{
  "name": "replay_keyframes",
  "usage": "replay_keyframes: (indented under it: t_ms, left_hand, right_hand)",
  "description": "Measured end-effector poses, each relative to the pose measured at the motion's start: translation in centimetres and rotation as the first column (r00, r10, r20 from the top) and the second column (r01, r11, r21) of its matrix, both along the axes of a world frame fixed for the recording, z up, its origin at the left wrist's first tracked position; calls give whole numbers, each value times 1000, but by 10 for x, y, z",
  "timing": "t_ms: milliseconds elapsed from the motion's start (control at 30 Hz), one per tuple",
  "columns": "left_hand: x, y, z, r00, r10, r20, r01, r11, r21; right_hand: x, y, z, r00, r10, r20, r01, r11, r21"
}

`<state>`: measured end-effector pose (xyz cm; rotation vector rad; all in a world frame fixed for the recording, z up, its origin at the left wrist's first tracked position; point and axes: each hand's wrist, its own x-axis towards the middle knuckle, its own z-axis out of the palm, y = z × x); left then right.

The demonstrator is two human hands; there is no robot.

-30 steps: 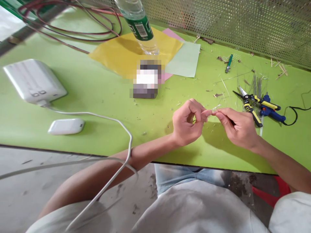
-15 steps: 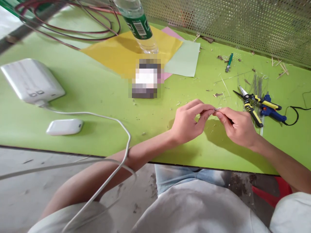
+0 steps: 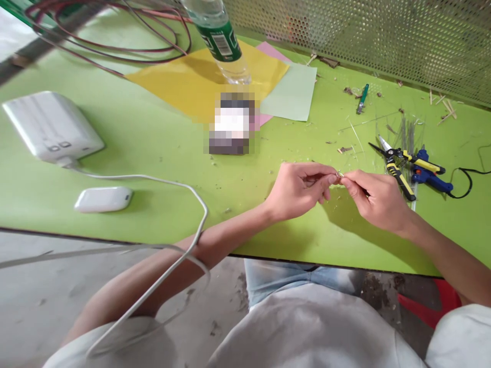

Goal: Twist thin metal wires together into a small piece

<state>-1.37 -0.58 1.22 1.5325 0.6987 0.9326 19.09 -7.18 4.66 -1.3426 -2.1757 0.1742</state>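
Note:
My left hand (image 3: 299,189) and my right hand (image 3: 378,199) meet fingertip to fingertip just above the green table (image 3: 161,148), near its front edge. Both pinch a tiny pale, shiny piece (image 3: 339,175) between thumb and forefinger; it is too small to name. The other fingers of each hand are curled in. Just right of my right hand lie yellow-handled pliers (image 3: 397,163) and a blue glue gun (image 3: 427,174) with a black cord.
A water bottle (image 3: 222,43) stands on yellow, pink and pale green paper sheets (image 3: 192,84) at the back. A white box (image 3: 51,128) with a white cable (image 3: 180,230), a small white device (image 3: 103,199), red wires (image 3: 115,30), a green pen (image 3: 361,99) and thin stalks lie around. Perforated metal mesh (image 3: 383,36) backs the table.
My left hand has rolled from a raised, curled pose to a flatter pinch. The small piece, sticking up a second ago, now sits hidden between the fingertips. My right hand barely moved.

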Motion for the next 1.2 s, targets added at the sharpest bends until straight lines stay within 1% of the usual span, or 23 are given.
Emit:
replay_keyframes:
  t_ms: [33,100,233,367,433,567,767,867,1067,1200]
  left_hand:
    - [1,0,0,999,-29,37,32,997,-75]
    - [2,-1,1,993,-68,95,83,982,-167]
    - [3,1,4,979,-99,175,144,953,-266]
    - [4,2,5,968,-106,229,179,928,-328]
    - [4,1,5,965,-97,245,178,925,-337]
    - [4,0,5,966,-80,246,158,936,-313]
    - [6,-4,5,966,-97,241,169,939,-300]
    - [7,-6,4,967,-109,231,175,942,-287]
    - [6,-6,6,976,-108,190,154,957,-245]
    - [5,-4,7,971,-106,216,161,954,-254]
  right_hand:
    - [1,0,0,1000,-1,4,1,1000,-4]
    - [2,1,1,1000,-1,10,1,1000,-15]
    - [3,2,1,1000,8,17,-7,1000,-23]
    - [2,2,0,1000,11,6,-11,1000,-28]
    - [2,2,-1,1000,4,-8,-4,1000,-25]
    - [1,3,0,999,-10,-53,8,999,-34]
    - [-1,2,6,985,-19,-170,-1,993,-115]
    - [-2,2,7,978,-28,-208,2,992,-123]
    - [-2,2,6,987,11,-159,-26,995,-94]
    - [-1,1,6,994,28,-102,-34,998,-57]
